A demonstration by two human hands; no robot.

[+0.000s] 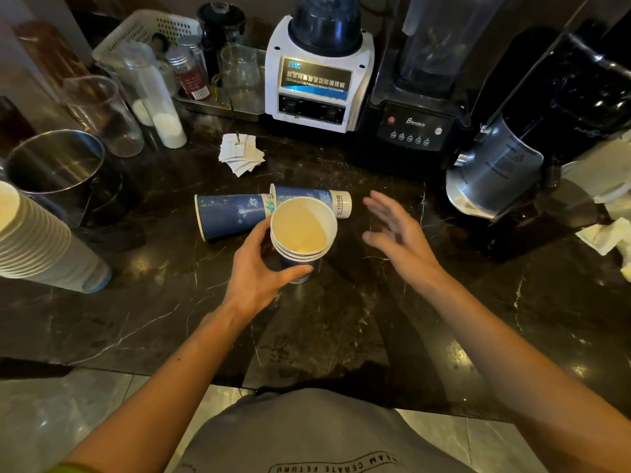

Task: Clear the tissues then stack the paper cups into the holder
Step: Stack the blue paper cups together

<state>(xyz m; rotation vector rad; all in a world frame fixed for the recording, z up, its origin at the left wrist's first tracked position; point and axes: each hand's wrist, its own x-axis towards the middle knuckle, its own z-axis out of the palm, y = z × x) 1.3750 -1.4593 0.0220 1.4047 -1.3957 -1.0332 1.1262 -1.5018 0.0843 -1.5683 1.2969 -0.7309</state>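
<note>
On the dark marble counter [170, 302], centre: left hand [259, 268] wraps a nested stack of blue paper cups [302, 233], upright, mouth facing the camera; fingers curled round the lower wall, thumb on the near side. Right hand [396, 233] hovers just right of the stack, empty, fingers spread, touching nothing. Two more blue cups lie on their sides just behind: one [228, 216] to the left, one [314, 198] behind the stack. Crumpled tissues [604, 233] at far right edge. Tall stack of white cups [37, 247] lies tilted at far left
</note>
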